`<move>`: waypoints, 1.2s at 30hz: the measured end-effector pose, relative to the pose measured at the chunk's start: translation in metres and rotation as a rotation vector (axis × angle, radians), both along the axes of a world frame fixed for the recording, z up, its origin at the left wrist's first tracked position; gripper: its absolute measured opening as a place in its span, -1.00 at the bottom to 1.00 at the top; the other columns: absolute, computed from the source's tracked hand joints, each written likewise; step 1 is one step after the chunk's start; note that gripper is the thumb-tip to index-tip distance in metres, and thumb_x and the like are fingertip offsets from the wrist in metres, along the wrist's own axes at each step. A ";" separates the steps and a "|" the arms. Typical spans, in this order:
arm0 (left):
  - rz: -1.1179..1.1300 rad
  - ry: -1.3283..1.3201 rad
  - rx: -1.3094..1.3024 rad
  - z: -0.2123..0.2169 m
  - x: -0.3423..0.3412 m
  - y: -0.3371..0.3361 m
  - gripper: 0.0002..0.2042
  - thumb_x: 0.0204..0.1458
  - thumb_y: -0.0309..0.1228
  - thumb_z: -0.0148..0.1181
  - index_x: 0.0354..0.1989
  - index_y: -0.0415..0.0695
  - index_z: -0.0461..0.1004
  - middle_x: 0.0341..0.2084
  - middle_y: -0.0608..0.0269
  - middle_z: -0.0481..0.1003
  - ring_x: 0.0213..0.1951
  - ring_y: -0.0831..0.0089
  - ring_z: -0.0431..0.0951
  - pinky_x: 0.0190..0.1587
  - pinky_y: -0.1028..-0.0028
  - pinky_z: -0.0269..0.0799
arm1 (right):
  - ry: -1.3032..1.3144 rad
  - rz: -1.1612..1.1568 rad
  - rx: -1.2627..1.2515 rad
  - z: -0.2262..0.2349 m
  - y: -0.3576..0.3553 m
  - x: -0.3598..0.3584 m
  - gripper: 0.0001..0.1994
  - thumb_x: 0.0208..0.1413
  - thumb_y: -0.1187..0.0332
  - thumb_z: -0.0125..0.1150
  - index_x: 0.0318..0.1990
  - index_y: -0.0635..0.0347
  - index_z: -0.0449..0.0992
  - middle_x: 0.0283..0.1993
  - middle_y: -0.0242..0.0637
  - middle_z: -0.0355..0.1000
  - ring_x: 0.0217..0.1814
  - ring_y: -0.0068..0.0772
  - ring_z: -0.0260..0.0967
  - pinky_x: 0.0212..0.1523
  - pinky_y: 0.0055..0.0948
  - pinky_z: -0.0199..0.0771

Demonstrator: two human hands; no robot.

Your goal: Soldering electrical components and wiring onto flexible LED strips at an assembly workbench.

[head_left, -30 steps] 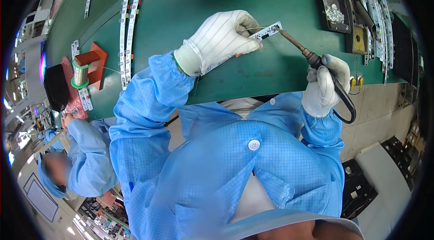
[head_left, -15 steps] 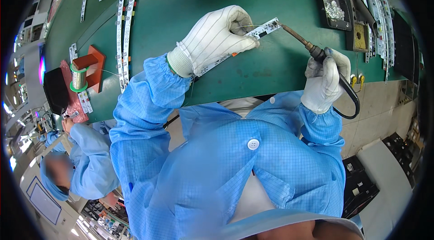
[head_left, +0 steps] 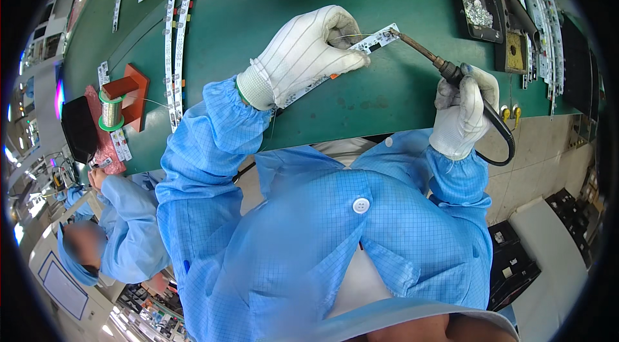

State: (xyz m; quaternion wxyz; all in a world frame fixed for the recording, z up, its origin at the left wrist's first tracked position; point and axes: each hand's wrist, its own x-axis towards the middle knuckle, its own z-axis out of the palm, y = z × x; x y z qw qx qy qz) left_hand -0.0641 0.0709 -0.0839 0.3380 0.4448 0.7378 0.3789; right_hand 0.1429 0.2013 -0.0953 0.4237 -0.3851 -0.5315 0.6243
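My left hand [head_left: 309,48], in a white striped glove, is closed with a thin solder wire [head_left: 350,36] between thumb and fingers. Under that hand runs a narrow white circuit board strip [head_left: 380,39], slanting up to the right; its middle is hidden by the glove. My right hand [head_left: 459,113], gloved too, grips the black handle of a soldering iron [head_left: 420,49]. The iron's tip meets the far right end of the strip, close to the wire's end. Whether wire and tip touch is too small to tell.
A solder spool [head_left: 111,112] sits on a red-brown stand [head_left: 137,100] at left, near two long board strips [head_left: 180,52]. At the right are a black tray [head_left: 459,10] of metallic bits, an iron holder with sponge [head_left: 514,52] and stacked strips [head_left: 548,45]. A co-worker [head_left: 132,229] sits left.
The iron's tip has shifted slightly left and up along the strip's end. My left hand keeps almost the same place and hold.
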 end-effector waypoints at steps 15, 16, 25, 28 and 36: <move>-0.027 0.083 0.011 -0.002 -0.001 -0.001 -0.57 -0.11 -0.21 0.46 -0.19 -0.22 0.45 -0.39 0.20 0.54 -0.33 0.48 0.56 -0.22 0.51 0.51 | -0.041 -0.002 0.011 0.002 -0.002 -0.002 -0.86 0.13 0.38 0.11 -0.22 0.24 0.48 -0.58 -0.22 0.41 -0.68 -0.60 0.26 -0.63 -0.63 0.24; -0.022 0.074 0.008 -0.002 -0.001 0.000 -0.58 -0.11 -0.22 0.46 -0.19 -0.22 0.45 -0.39 0.21 0.54 -0.33 0.49 0.55 -0.22 0.52 0.51 | -0.040 -0.010 0.026 0.001 -0.002 -0.003 -0.86 0.13 0.38 0.11 -0.22 0.24 0.48 -0.58 -0.23 0.41 -0.68 -0.60 0.25 -0.64 -0.63 0.24; -0.007 0.047 0.008 -0.003 0.000 -0.001 -0.60 -0.12 -0.26 0.45 -0.20 -0.22 0.45 -0.41 0.23 0.52 -0.34 0.51 0.53 -0.24 0.52 0.48 | -0.013 0.014 0.036 0.000 -0.001 -0.002 -0.86 0.13 0.38 0.10 -0.22 0.23 0.47 -0.59 -0.24 0.39 -0.68 -0.61 0.24 -0.65 -0.65 0.21; 0.003 0.053 -0.014 0.000 0.001 0.000 -0.60 -0.13 -0.25 0.45 -0.21 -0.21 0.46 -0.40 0.23 0.53 -0.34 0.51 0.53 -0.24 0.52 0.48 | -0.032 -0.007 0.012 0.001 -0.003 -0.004 -0.86 0.12 0.38 0.11 -0.23 0.23 0.47 -0.58 -0.24 0.39 -0.68 -0.61 0.24 -0.65 -0.64 0.21; -0.014 0.071 -0.009 0.001 0.000 0.000 -0.59 -0.14 -0.23 0.46 -0.21 -0.21 0.46 -0.40 0.22 0.53 -0.34 0.49 0.54 -0.24 0.51 0.48 | 0.007 0.034 0.013 -0.002 -0.001 -0.001 -0.86 0.10 0.39 0.12 -0.23 0.24 0.48 -0.57 -0.23 0.39 -0.67 -0.58 0.26 -0.66 -0.63 0.21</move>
